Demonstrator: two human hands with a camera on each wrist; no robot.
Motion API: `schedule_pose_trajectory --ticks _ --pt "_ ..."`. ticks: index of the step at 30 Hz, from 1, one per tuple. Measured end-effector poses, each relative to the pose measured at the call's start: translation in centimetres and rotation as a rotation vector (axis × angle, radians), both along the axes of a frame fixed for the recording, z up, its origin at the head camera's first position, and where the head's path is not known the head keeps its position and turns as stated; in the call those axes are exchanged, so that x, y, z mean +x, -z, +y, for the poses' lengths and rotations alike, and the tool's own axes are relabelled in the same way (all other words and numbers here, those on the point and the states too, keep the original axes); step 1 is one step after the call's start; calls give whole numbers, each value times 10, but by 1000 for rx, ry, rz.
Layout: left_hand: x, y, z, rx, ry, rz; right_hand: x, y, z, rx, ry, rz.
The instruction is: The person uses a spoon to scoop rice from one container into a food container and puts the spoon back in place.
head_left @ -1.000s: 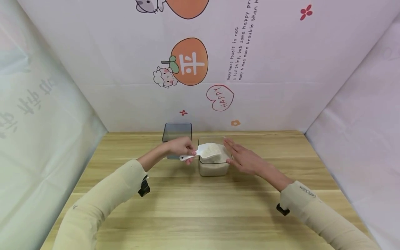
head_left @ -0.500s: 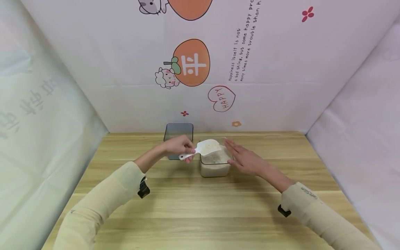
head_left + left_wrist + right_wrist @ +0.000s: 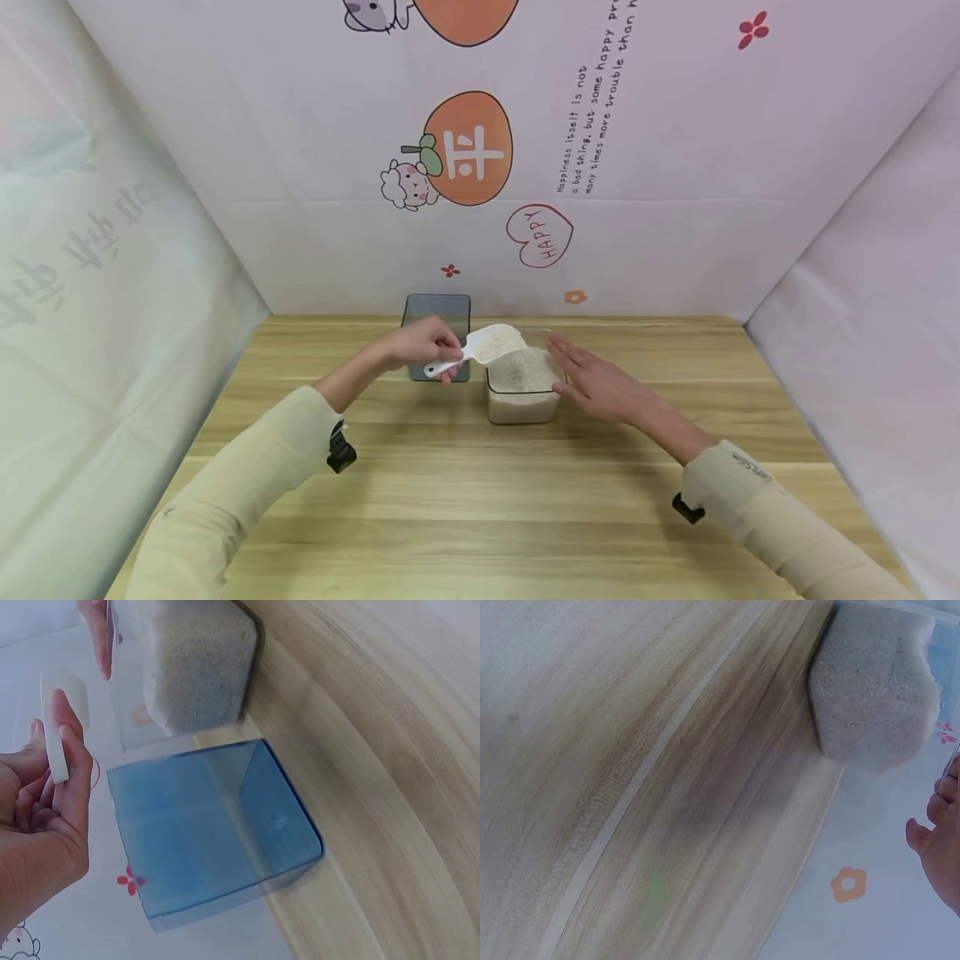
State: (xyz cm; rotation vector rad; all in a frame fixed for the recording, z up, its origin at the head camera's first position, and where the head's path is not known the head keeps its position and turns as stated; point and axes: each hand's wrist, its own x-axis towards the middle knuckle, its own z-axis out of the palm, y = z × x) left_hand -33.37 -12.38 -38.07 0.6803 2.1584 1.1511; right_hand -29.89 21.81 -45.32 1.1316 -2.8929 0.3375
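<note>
My left hand (image 3: 423, 343) pinches the handle of a white scoop (image 3: 472, 343), fingers curled round it. A heap of rice (image 3: 502, 340) lies in the scoop, which is raised over the left rim of a clear square container (image 3: 523, 411). Rice fills much of that container, as the left wrist view shows through its wall (image 3: 202, 667). My right hand (image 3: 603, 390) has its fingers straight against the container's right side at the rim. Below and behind my left hand stands an open blue-tinted container (image 3: 442, 310); in the left wrist view its inside (image 3: 187, 825) holds nothing.
Both containers stand side by side near the back of the wooden table (image 3: 480, 500). A white printed sheet (image 3: 645, 250) rises right behind them, and white sheets close off the left (image 3: 135, 292) and right (image 3: 862, 308) sides.
My left hand has lifted the rice-laden scoop out of the clear container and shifted it left, towards the blue container. My right hand stays at the clear container's rim.
</note>
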Motion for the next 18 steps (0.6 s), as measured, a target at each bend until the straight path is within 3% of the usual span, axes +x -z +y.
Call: schedule_pose_trajectory --ticks 18 --pt "-4 -14 -42 8 -123 1 1 1 1 -4 -4 11"
